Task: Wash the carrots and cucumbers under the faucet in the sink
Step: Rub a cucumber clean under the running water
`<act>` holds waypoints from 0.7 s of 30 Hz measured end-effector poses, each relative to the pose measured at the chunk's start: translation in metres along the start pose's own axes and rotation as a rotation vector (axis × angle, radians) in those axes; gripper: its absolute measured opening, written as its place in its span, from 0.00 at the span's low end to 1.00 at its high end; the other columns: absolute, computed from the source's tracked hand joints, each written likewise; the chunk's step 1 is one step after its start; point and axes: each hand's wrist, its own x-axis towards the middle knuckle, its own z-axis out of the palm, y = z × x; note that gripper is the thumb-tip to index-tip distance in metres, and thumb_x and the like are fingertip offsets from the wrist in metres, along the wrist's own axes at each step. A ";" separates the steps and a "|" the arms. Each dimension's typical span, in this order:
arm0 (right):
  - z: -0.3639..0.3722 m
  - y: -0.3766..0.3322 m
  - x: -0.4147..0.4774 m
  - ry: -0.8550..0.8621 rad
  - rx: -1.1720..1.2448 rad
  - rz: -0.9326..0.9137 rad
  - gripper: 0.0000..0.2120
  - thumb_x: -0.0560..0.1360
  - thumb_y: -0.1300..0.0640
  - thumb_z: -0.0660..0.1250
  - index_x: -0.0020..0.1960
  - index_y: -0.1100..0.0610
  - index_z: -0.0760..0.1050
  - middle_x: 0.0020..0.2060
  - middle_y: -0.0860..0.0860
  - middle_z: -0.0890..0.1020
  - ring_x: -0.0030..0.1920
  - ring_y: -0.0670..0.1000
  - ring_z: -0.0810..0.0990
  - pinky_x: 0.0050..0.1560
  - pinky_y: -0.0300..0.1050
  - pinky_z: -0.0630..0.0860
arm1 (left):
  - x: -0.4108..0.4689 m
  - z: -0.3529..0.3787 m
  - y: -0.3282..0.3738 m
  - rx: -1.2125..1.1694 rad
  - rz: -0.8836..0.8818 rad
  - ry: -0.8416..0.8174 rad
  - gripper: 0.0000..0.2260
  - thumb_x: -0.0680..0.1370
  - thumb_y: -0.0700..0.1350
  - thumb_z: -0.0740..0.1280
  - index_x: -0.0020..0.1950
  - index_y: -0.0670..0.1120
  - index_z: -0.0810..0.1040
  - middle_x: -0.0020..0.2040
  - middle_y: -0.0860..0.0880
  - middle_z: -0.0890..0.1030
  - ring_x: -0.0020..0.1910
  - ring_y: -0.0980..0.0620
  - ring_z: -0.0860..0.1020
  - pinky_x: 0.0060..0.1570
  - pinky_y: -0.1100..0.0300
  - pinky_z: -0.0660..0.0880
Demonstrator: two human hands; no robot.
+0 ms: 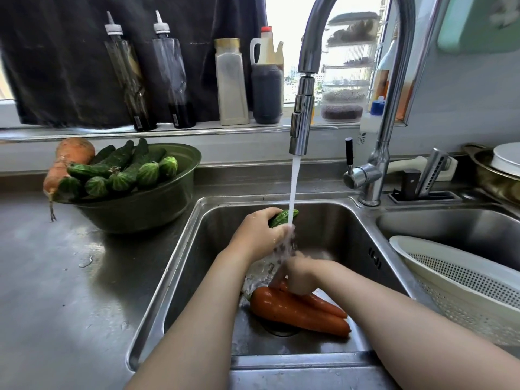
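Cucumber (284, 217) sits in my left hand (257, 235), fingers curled over it. Its dark tip pokes out beyond the fingertips, pointing away from me and to the right; the rest is hidden under the palm and the water (292, 187) from the faucet (302, 108). My right hand (301, 274) is just below, knuckles bent in the splash; I cannot tell whether it holds anything. Two carrots (295, 313) lie under those fingers on the sink (202, 249) floor, thin ends pointing right.
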 end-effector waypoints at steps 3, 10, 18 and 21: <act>0.003 -0.001 0.001 -0.002 0.021 -0.062 0.20 0.79 0.61 0.62 0.61 0.42 0.83 0.72 0.49 0.74 0.68 0.54 0.74 0.68 0.47 0.73 | 0.000 0.000 -0.001 0.016 0.011 0.018 0.13 0.78 0.54 0.71 0.62 0.57 0.81 0.49 0.57 0.84 0.46 0.54 0.82 0.51 0.49 0.82; 0.012 0.008 0.008 -0.132 -0.106 0.020 0.31 0.73 0.61 0.74 0.72 0.42 0.71 0.72 0.51 0.73 0.64 0.57 0.76 0.61 0.50 0.77 | 0.000 0.003 0.000 -0.007 0.012 -0.007 0.14 0.79 0.53 0.71 0.64 0.56 0.80 0.49 0.57 0.83 0.44 0.56 0.81 0.43 0.57 0.79; 0.013 0.021 0.011 0.008 0.021 0.158 0.32 0.80 0.59 0.66 0.81 0.48 0.59 0.71 0.55 0.75 0.69 0.59 0.75 0.63 0.47 0.72 | 0.000 0.002 -0.001 -0.022 0.008 -0.004 0.11 0.79 0.53 0.70 0.62 0.57 0.81 0.47 0.57 0.83 0.41 0.54 0.82 0.43 0.53 0.80; 0.013 0.028 0.012 -0.001 0.104 0.157 0.26 0.81 0.58 0.64 0.77 0.47 0.67 0.64 0.53 0.79 0.62 0.57 0.80 0.57 0.47 0.77 | 0.000 0.002 0.001 0.013 0.003 -0.020 0.12 0.81 0.53 0.68 0.64 0.57 0.79 0.49 0.56 0.83 0.45 0.54 0.82 0.48 0.51 0.81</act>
